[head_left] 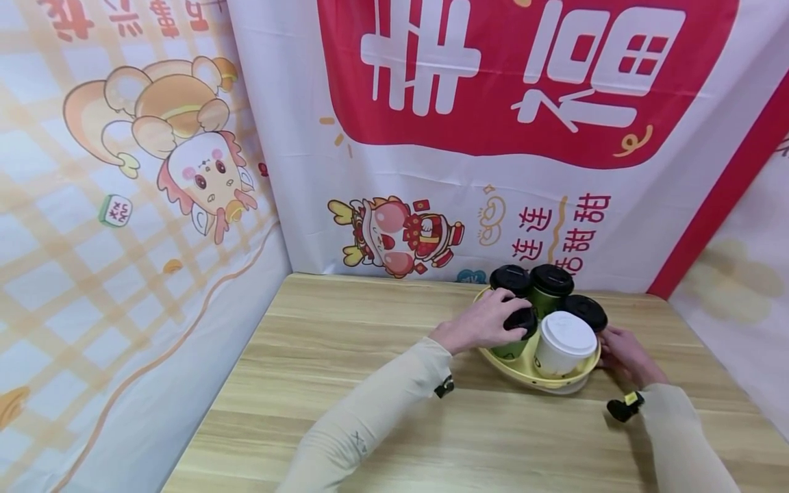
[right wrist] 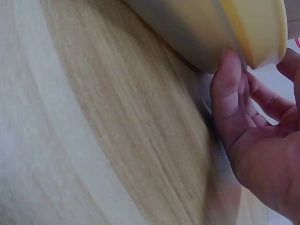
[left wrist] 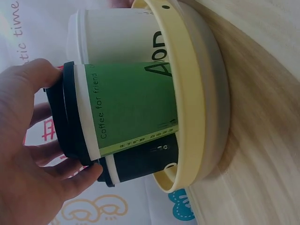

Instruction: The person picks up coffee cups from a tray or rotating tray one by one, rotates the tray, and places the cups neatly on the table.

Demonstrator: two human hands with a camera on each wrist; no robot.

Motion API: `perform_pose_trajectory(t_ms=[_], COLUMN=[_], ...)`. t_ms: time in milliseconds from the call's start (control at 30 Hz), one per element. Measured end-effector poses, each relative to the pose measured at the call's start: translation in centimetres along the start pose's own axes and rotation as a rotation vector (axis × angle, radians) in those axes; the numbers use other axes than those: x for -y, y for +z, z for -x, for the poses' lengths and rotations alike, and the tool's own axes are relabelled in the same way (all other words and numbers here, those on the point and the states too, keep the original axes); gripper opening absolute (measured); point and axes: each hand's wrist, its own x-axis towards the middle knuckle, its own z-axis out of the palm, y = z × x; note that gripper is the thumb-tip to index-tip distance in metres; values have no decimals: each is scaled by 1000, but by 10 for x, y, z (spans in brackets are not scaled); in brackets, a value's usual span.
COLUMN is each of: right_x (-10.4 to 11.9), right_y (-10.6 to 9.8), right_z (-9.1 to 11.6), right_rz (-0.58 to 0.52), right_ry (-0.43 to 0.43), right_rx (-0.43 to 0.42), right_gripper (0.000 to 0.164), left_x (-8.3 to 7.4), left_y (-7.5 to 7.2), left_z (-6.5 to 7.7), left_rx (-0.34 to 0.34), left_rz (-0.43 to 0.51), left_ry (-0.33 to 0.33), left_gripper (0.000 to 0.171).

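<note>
A round yellow tray (head_left: 524, 375) on a paler base stands near the back of the table, with several lidded paper coffee cups in it. My left hand (head_left: 490, 320) grips the black lid of the green coffee cup (left wrist: 136, 108) at the tray's front left. Beside that cup is a white coffee cup (head_left: 564, 349) with a white lid. Behind them are a dark green cup (head_left: 545, 301) and other black-lidded cups, partly hidden. At the tray's right side, my right hand (head_left: 629, 356) holds the edge, its fingers (right wrist: 228, 77) curled against the wall and base.
The wood-grain table (head_left: 370, 411) spreads in front and to the left of the tray. A printed cloth (head_left: 401, 171) hangs right behind the cups, and another patterned cloth (head_left: 154, 274) borders the left side. Small dark wrist cameras (head_left: 624, 407) sit on both wrists.
</note>
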Motion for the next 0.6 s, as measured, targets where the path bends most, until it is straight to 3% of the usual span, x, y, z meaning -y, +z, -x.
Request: perform_pose_trajectory(t_ms=[300,600], right_x=[3,2], right_y=[0,1], right_z=[-1,2], right_rz=[-5,16], right_ry=[0,-11], right_rx=[5,14], right_gripper=[24,26], left_x=[11,29], left_y=[-16,-38], left_z=[3,23], left_rx=[-93,-162], left_rz=[43,136], left_ry=[-1,-55], left_gripper=[51,46])
